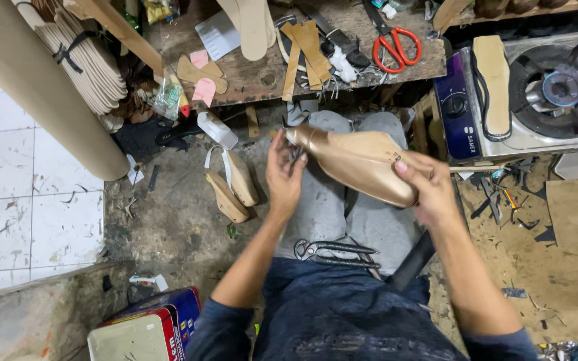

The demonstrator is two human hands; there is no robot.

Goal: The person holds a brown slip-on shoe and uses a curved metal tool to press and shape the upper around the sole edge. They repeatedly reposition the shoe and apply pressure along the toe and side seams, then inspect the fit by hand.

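Gripping a golden shoe (359, 164), long axis left to right, right hand (429, 190) clasps its right end, left hand (283, 175) pinches its left tip, above the dirt floor (168, 220).

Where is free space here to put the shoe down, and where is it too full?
Bare floor lies left of the left hand, between the two wooden lasts and the white tiles. The dirt floor right of the right hand, below the gas stove, has only small scraps. The workbench is crowded, and pliers lie on the lap.

Cluttered workbench (249, 80) ahead, gas stove (536, 93) right.
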